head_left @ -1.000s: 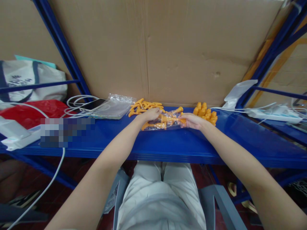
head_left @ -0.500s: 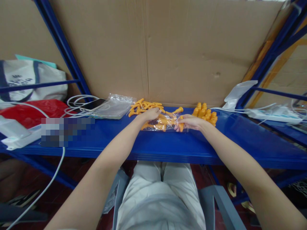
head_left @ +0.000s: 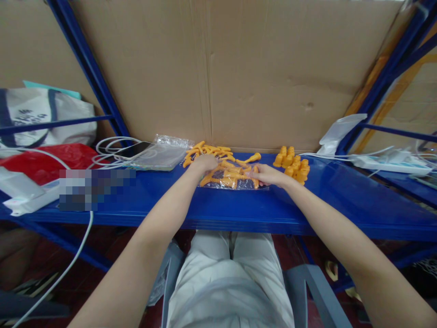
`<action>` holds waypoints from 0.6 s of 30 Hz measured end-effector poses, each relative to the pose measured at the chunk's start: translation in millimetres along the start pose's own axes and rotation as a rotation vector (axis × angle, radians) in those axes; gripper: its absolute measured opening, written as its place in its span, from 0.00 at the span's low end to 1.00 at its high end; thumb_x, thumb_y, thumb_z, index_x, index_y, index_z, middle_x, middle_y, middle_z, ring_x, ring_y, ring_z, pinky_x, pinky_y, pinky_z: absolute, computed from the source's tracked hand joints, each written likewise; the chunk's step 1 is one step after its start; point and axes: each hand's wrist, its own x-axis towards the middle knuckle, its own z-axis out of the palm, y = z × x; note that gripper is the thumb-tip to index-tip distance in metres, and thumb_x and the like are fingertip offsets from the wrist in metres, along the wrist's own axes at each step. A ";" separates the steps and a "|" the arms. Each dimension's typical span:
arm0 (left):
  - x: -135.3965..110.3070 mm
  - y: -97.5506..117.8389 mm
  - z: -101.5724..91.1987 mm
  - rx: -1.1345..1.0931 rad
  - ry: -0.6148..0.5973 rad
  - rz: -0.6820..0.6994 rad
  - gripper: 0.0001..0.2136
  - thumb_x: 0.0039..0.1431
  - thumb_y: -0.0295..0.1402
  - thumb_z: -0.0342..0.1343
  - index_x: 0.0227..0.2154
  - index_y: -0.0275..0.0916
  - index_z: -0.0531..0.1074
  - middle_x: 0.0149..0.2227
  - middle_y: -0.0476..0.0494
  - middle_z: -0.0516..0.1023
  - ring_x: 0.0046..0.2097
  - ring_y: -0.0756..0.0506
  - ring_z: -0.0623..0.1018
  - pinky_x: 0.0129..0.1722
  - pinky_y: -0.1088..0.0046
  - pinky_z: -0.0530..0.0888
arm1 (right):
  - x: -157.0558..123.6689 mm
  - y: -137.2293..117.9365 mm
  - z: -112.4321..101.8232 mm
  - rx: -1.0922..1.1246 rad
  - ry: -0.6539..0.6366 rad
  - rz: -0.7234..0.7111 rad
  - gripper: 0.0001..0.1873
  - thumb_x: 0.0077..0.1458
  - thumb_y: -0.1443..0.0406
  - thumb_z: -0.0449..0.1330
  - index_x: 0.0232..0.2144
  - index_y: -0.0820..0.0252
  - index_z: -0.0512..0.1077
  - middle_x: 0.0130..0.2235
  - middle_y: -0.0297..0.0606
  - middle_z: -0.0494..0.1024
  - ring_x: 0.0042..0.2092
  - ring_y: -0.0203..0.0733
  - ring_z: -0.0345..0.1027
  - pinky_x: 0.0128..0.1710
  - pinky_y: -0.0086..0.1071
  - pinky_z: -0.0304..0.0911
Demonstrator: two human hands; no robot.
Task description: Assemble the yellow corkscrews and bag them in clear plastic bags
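Observation:
A clear plastic bag [head_left: 244,184] lies flat on the blue table, with several orange plastic parts [head_left: 230,175] showing through it. My right hand [head_left: 268,176] grips the bag's right end, fingers closed by an upright orange piece [head_left: 256,176]. At the bag's upper left is my left hand [head_left: 205,163], back upward, beside a heap of thin, branching orange pieces [head_left: 218,149]. Its fingers are mostly hidden, so what it holds cannot be made out. Behind the bag lies a loose orange piece with a flared end [head_left: 254,157].
Several stubby orange pieces [head_left: 293,166] stand grouped to the right. On the left lie a phone [head_left: 136,149], a flat plastic-wrapped item [head_left: 164,157] and white cables [head_left: 105,146]. Cardboard [head_left: 259,82] walls the back of the blue table [head_left: 239,209].
My left hand has moved a little left and down, toward the heap of thin pieces. The bag lies flatter, and my right hand has shifted slightly at its right end.

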 end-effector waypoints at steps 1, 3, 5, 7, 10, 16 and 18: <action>-2.5 2.5 -3.0 0.035 -0.080 -0.061 0.21 0.68 0.38 0.46 0.37 0.31 0.82 0.28 0.32 0.82 0.35 0.39 0.82 0.45 0.68 0.75 | -0.6 -0.8 0.4 0.015 -0.003 0.018 0.12 0.59 0.59 0.66 0.32 0.60 0.70 0.13 0.24 0.65 0.14 0.27 0.53 0.13 0.21 0.46; -7.1 7.9 -8.2 0.055 -0.147 -0.094 0.21 0.67 0.36 0.45 0.39 0.31 0.83 0.29 0.33 0.82 0.33 0.41 0.82 0.42 0.70 0.75 | -1.4 -2.5 1.7 0.077 -0.008 0.049 0.12 0.59 0.59 0.66 0.33 0.60 0.69 0.14 0.23 0.65 0.13 0.26 0.51 0.12 0.20 0.44; -10.0 11.7 -10.9 0.045 -0.179 -0.093 0.21 0.66 0.34 0.45 0.41 0.30 0.83 0.30 0.32 0.83 0.31 0.42 0.81 0.39 0.71 0.75 | -1.3 -3.8 3.1 0.152 -0.013 0.078 0.11 0.61 0.61 0.65 0.37 0.61 0.68 0.15 0.24 0.68 0.13 0.26 0.51 0.12 0.20 0.45; -10.7 13.0 -11.1 0.032 -0.184 -0.105 0.21 0.66 0.33 0.44 0.42 0.29 0.83 0.30 0.32 0.82 0.29 0.43 0.80 0.35 0.72 0.75 | -0.7 -4.3 4.3 0.223 -0.013 0.090 0.09 0.62 0.63 0.63 0.41 0.61 0.67 0.17 0.25 0.70 0.13 0.27 0.52 0.12 0.20 0.48; -9.2 12.0 -8.9 0.020 -0.163 -0.116 0.24 0.68 0.34 0.41 0.40 0.29 0.83 0.27 0.32 0.81 0.27 0.43 0.79 0.31 0.72 0.75 | 0.0 -3.7 5.5 0.336 -0.019 0.084 0.10 0.62 0.68 0.62 0.45 0.61 0.66 0.18 0.24 0.69 0.15 0.29 0.58 0.15 0.21 0.56; -10.7 14.4 -9.8 0.009 -0.169 -0.122 0.24 0.68 0.34 0.40 0.38 0.28 0.83 0.25 0.32 0.81 0.25 0.43 0.78 0.30 0.71 0.75 | 1.8 -1.5 9.4 0.347 -0.050 0.081 0.11 0.62 0.72 0.60 0.47 0.61 0.66 0.18 0.25 0.70 0.17 0.30 0.63 0.18 0.21 0.62; -12.9 16.3 -11.4 0.022 -0.174 -0.122 0.22 0.66 0.33 0.43 0.39 0.27 0.83 0.25 0.33 0.80 0.25 0.43 0.78 0.32 0.71 0.76 | 2.8 -1.8 11.4 0.309 -0.019 0.093 0.14 0.62 0.74 0.60 0.49 0.62 0.66 0.18 0.25 0.70 0.17 0.30 0.62 0.18 0.20 0.61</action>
